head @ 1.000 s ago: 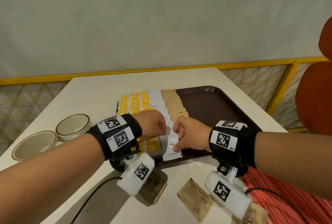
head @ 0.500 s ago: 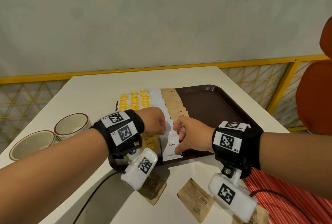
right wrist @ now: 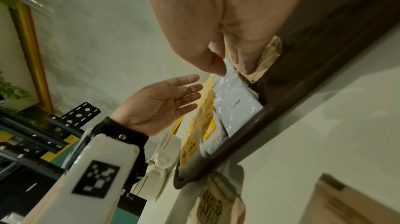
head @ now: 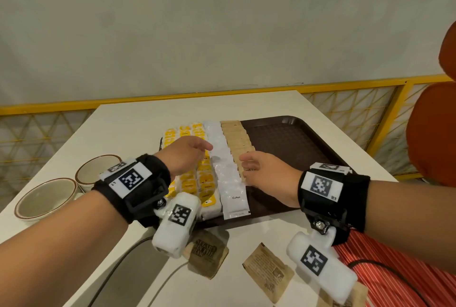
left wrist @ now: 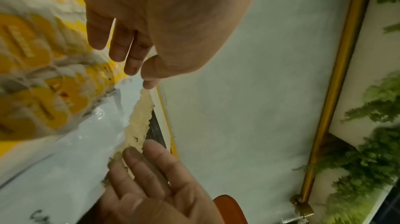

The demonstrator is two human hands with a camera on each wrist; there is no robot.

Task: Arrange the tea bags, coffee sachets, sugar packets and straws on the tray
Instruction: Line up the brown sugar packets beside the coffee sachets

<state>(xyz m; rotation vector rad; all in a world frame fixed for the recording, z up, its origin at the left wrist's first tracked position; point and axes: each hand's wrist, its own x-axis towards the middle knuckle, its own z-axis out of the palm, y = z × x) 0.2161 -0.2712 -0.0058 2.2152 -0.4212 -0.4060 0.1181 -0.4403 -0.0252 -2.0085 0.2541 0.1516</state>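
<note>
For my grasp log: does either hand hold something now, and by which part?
Nothing is held. The left hand and right hand hover open over the sachet rows on the tray.

Café-like spot: serving tray point(head: 283, 139), cups point(head: 47, 198), orange seats point(head: 431, 134).

Left hand point(head: 184, 156) and right hand point(head: 265, 173) lifted off the coffee sachet point(head: 234, 195) — fingers now spread, sachet lying flat

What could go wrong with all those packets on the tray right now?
The front white coffee sachet lies right at the near rim of the tray, so a nudge might push it over the rim. Both open hands, left hand and right hand, hover over the rows and could knock them crooked. The brown packets on the table could be forgotten.
</note>
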